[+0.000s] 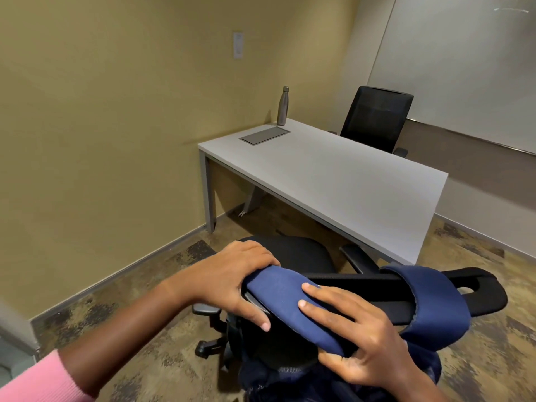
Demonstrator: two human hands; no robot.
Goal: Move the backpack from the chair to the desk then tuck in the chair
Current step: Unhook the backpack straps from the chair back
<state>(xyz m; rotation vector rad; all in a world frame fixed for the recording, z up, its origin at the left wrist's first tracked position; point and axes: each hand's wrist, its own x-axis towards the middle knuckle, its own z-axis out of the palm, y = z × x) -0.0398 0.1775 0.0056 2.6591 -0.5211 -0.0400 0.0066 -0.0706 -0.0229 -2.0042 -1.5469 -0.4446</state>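
Head view of a small office. Both hands rest on a blue backpack strap [293,309] draped over the top of the backrest of the near chair [293,253]. The left hand [235,274] lies at the upper end of the strap, fingers curled over its edge and thumb pointing down toward the chair back; a pink sleeve [37,381] covers the upper part of that arm. The right hand [356,335] closes on the lower part of the same strap, fingers spread flat on top and thumb tucked beneath. A second strap [435,303] loops over the backrest to the right. The dark body of the backpack [290,381] hangs low against the chair back, at the bottom edge of the view. The near chair stands apart from the grey desk [333,175], not tucked under it. On the far end of the desk stand a metal bottle [283,105] and a flat grey panel [264,135]. A second black chair [377,120] sits behind the desk, below a whiteboard [464,68]
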